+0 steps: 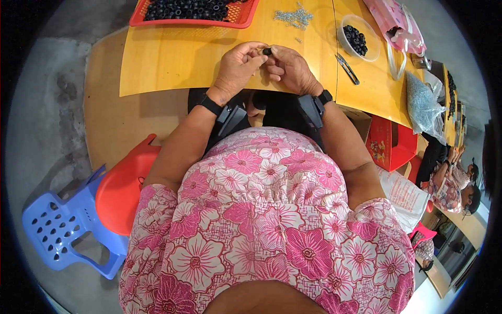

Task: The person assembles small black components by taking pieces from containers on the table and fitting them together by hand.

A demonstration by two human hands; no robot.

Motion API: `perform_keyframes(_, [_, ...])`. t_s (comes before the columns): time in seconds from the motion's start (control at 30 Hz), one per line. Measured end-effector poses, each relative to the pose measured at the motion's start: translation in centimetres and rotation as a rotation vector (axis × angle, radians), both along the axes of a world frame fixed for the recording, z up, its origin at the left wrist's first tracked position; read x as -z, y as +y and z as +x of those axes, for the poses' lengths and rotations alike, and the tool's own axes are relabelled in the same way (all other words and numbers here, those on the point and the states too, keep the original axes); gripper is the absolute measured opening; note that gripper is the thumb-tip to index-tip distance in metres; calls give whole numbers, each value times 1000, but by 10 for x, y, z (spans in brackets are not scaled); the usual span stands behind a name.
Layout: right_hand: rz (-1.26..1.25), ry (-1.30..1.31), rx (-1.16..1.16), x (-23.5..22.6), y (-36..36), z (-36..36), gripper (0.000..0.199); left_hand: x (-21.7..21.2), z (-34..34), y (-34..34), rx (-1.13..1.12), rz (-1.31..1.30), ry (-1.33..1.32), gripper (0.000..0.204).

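Observation:
Over the front part of the yellow table (172,63), my two hands meet around a small round black part (267,51). My left hand (236,67) is closed, with thumb and fingertips at the part's left side. From the other side my right hand (291,67) pinches it, its other fingers curled. Past my hands lies a scatter of small shiny pieces (299,19). Many similar black parts (183,9) fill a red basket (243,23) at the far left. A clear round bowl (374,54) on the right holds more black parts.
A slim cutting tool (347,70) lies right of my hands. Farther right are a pink bag (400,29) and a clear plastic bag of small pieces (421,103). A blue plastic chair (55,230) and red seat (123,188) stand at lower left. Other people (454,191) sit far right.

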State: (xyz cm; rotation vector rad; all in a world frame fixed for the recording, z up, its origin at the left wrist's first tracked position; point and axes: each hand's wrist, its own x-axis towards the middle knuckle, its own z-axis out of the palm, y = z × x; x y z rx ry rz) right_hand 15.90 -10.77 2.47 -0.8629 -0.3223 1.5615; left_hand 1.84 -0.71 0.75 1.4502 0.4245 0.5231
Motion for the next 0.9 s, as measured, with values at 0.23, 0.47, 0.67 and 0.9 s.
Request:
perform_keyframes(0.23, [7, 92, -57, 2, 2, 4, 26, -1, 3, -1, -83, 46, 44, 20])
perform_keyframes(0.47, [-63, 149, -105, 1, 4, 10, 29, -4, 4, 0, -89, -48, 86, 17])
perform_keyframes(0.67, [-96, 145, -119, -2, 6, 10, 30, -1, 6, 0, -120, -55, 59, 18])
perform_keyframes(0.9, [-98, 162, -125, -2, 6, 10, 29, -1, 6, -1, -132, 12, 85, 18])
